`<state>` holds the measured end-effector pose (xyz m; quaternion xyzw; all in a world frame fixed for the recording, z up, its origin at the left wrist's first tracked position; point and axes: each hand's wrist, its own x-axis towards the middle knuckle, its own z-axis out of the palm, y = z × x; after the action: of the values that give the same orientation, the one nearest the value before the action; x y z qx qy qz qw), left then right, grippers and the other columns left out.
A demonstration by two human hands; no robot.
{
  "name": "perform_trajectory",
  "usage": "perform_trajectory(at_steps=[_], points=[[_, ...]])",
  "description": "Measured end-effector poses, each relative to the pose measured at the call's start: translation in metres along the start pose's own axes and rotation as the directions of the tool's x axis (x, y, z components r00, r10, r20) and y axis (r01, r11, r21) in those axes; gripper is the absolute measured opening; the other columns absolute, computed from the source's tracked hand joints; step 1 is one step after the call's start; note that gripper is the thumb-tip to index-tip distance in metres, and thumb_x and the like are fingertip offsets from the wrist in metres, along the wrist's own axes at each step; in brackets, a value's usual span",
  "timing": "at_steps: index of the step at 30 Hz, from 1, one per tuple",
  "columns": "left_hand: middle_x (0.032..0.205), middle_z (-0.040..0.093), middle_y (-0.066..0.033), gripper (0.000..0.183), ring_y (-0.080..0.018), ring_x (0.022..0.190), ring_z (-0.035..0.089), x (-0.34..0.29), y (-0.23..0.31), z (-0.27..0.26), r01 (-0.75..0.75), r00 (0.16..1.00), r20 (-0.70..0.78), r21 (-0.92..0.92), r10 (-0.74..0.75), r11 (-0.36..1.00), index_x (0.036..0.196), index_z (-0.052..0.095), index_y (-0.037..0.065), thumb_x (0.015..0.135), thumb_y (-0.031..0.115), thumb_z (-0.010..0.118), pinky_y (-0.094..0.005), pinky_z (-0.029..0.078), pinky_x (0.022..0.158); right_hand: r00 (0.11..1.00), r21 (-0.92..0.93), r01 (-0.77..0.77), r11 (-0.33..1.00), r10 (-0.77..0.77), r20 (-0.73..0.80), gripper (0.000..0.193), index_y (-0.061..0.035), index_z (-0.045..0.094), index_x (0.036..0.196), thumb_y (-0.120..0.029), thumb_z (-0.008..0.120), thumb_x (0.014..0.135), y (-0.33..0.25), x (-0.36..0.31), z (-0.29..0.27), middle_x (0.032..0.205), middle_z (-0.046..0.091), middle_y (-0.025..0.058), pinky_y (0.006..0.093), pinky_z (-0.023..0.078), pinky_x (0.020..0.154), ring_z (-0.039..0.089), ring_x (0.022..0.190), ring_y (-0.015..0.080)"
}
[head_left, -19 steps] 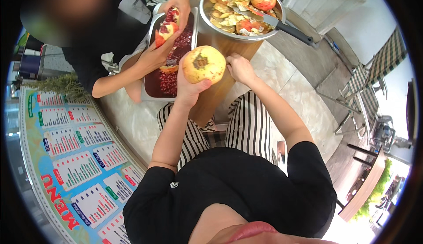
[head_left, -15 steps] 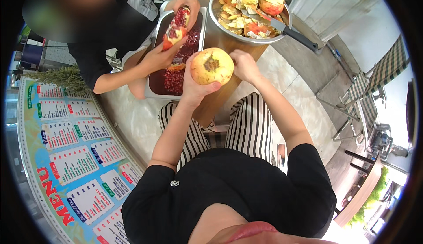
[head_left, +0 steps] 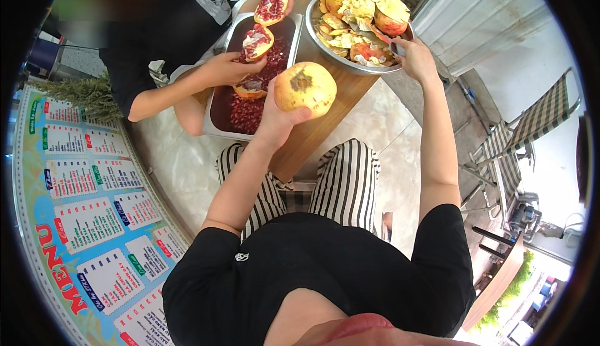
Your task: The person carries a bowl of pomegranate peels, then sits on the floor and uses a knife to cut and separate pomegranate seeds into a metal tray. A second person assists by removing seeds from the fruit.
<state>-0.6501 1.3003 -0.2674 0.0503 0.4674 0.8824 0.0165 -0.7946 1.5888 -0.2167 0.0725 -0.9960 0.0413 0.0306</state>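
Note:
A whole yellow pomegranate (head_left: 312, 90) rests in my left hand (head_left: 278, 121), fingers wrapped round it, above the wooden table (head_left: 340, 112). My right hand (head_left: 417, 62) reaches out to the rim of a steel bowl (head_left: 350, 65) and is closed round the handle of a knife (head_left: 395, 47); the hand hides most of the handle. In the bowl lie pomegranate peels and cut fruit (head_left: 390, 18). On the left, a co-worker holds two pieces of opened pomegranate (head_left: 258, 43), one in each hand, over a steel tray (head_left: 295, 37) of red seeds.
The co-worker's forearm (head_left: 169, 93) stretches across beside the tray, close to my left hand. A large printed menu board (head_left: 103, 205) stands at the left, with a green plant (head_left: 87, 101) behind it. Checked folding chairs (head_left: 537, 118) are at the right, over a tiled floor.
My right hand has left the pomegranate's side and moved up and right onto the knife handle. The co-worker's pomegranate has come apart into two pieces. My left hand still holds its fruit.

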Motion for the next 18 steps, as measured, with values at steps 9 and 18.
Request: perform_trajectory(at_steps=[9, 18], points=[[0.135, 0.039, -0.0120, 0.086, -0.0295, 0.125, 0.039, 0.050, 0.048, 0.032, 0.138, 0.894, 0.447, -0.281, 0.002, 0.950, 0.137, 0.025, 0.006, 0.075, 0.047, 0.067, -0.0552, 0.045, 0.091, 0.987, 0.456, 0.162, 0.875, -0.148, -0.067, 0.028, -0.0060, 0.057, 0.109, -0.015, 0.050, 0.084, 0.008, -0.027, -0.018, 0.089, 0.063, 0.0176, 0.0408, 0.047, 0.074, 0.061, 0.081, 0.0329], [0.143, 0.027, -0.0114, 0.101, -0.0339, 0.129, 0.032, 0.054, 0.023, 0.072, 0.211, 0.937, 0.339, -0.360, -0.083, 0.909, 0.141, 0.022, 0.014, 0.065, 0.074, 0.054, -0.0603, 0.040, 0.092, 0.978, 0.449, 0.068, 0.891, 0.029, -0.206, 0.026, -0.0028, 0.053, 0.111, -0.013, 0.045, 0.089, -0.021, -0.048, -0.001, 0.087, 0.064, 0.0192, 0.0419, 0.046, 0.072, 0.061, 0.085, 0.0376]])
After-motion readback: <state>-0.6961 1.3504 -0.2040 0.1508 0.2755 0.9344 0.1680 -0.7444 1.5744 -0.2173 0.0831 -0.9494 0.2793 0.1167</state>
